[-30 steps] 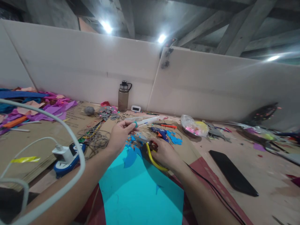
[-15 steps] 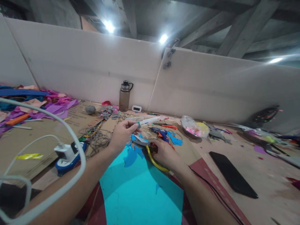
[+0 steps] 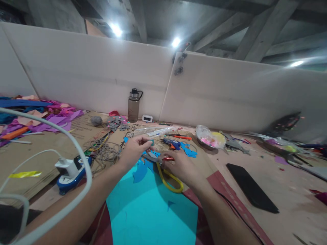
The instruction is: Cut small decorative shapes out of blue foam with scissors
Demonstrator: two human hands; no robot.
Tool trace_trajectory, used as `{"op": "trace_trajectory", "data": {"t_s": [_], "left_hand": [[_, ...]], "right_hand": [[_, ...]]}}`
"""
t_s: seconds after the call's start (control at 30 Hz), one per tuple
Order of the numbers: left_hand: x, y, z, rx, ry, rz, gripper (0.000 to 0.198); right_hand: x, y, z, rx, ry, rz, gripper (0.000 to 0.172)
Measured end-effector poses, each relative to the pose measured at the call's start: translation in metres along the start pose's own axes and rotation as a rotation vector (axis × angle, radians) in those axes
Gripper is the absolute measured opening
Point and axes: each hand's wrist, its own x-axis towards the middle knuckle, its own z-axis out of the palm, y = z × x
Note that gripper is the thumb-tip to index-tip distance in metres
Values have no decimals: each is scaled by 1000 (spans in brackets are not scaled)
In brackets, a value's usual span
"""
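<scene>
My left hand [image 3: 138,149] pinches a small teal piece [image 3: 152,142] that looks like foam sheet or paper, between thumb and fingertips. In my right hand [image 3: 181,166] is a pair of scissors [image 3: 173,183] with a yellow handle loop that hangs below the fingers. The metal blades point left, just under the left fingertips. A small red part [image 3: 168,158] shows at the right fingers; what it belongs to is unclear. Below both hands lies a large turquoise sheet [image 3: 153,211], with darker blue cut scraps [image 3: 140,172] on its far edge.
Beyond the hands lie a blue glue gun [image 3: 171,143], clear sticks [image 3: 160,131] and blue scraps [image 3: 188,149]. A power strip [image 3: 73,175] with white cable and tangled cord [image 3: 108,149] sits left. A black phone [image 3: 251,187] and a bowl [image 3: 209,139] are right. A bottle [image 3: 133,105] stands behind.
My right hand has shifted its hold on the scissors, and the yellow loop has swung down into fuller view. The left fingers still hold the teal piece. The view has shifted slightly.
</scene>
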Motion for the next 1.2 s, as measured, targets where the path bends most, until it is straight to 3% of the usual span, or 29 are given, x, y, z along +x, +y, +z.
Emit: {"op": "trace_trajectory", "data": {"t_s": [0.13,0.27,0.47,0.67,1.2], "left_hand": [[-7,1,5,127,-28,24,20],[-13,2,10,185,-94,38,17],[-15,1,13,144,-167,33,14],[-14,4,15,67,-171,-46,7],[-4,-6,9,-216,-303,-298,31]], "right_hand": [[4,-6,4,326,178,16,29],[2,-11,13,466,232,-35,32],[0,-13,21,466,219,2,19],[0,-12,20,457,218,13,18],[4,-13,11,822,59,192,34]]}}
